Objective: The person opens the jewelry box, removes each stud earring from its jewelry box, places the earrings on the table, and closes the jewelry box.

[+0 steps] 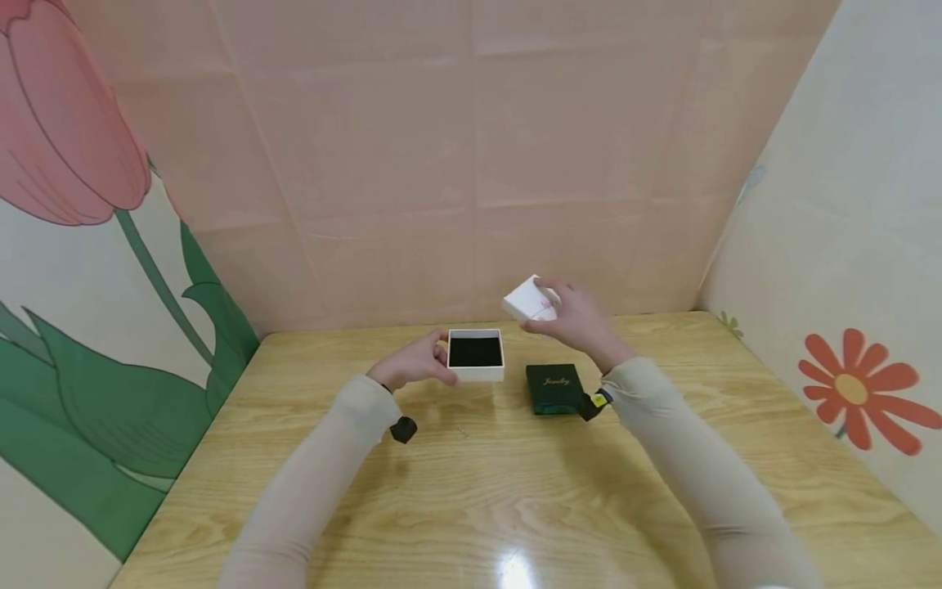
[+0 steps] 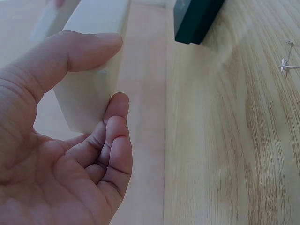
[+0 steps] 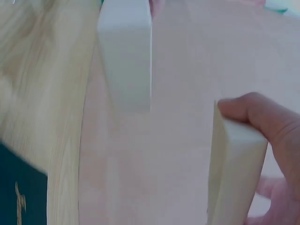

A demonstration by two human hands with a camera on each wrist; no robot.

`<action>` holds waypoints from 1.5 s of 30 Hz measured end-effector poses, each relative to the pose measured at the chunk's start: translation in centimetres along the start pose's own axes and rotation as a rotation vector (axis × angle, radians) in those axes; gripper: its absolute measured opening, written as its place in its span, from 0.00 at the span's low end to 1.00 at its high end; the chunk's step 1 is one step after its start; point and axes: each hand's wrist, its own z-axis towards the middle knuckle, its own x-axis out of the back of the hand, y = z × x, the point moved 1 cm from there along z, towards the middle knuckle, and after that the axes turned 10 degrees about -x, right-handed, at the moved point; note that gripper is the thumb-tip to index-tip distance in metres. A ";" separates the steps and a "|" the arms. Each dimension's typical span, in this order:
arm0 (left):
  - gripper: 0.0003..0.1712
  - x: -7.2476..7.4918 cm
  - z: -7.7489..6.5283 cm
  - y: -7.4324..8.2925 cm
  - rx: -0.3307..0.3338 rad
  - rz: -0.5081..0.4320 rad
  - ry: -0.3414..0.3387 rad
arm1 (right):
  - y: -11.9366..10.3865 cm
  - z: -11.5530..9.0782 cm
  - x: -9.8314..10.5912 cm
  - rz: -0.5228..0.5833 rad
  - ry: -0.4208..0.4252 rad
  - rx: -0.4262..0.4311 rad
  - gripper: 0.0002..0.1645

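Note:
My left hand (image 1: 414,361) grips a small white box (image 1: 476,374) by its left side, lifted off the table with its mouth facing me. A black lining (image 1: 475,352) fills the inside. In the left wrist view the thumb lies along the box wall (image 2: 86,98) and the fingers curl at its other edge. Higher up and to the right, my right hand (image 1: 577,321) pinches a white lid (image 1: 528,300) with a pink print, held tilted. In the right wrist view the lid (image 3: 240,173) and box (image 3: 126,65) are apart.
A dark green box (image 1: 555,386) with gold lettering lies on the wooden table (image 1: 471,499), below my right hand. Small silver jewelry (image 1: 463,433) with a flower-shaped piece (image 2: 283,66) lies nearer me. A pink-covered wall (image 1: 412,204) rises behind the table's back edge.

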 end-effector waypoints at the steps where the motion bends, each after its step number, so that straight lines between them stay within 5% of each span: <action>1: 0.56 0.0 0.0 0.0 0.000 0.001 -0.001 | -0.5 0.0 -0.2 0.014 -0.009 0.029 0.53; 9: 0.49 -0.1 0.3 0.0 -0.033 -0.004 -0.002 | -4.1 -1.0 -1.0 0.062 -0.139 0.221 0.53; 16: 0.46 -0.3 0.3 -0.2 -0.043 -0.052 -0.003 | -5.0 -1.1 -2.5 0.050 -0.220 0.350 0.53; 45: 0.49 -0.7 0.4 -0.2 -0.040 -0.064 -0.006 | -3.9 0.0 -5.4 0.050 -0.395 0.371 0.50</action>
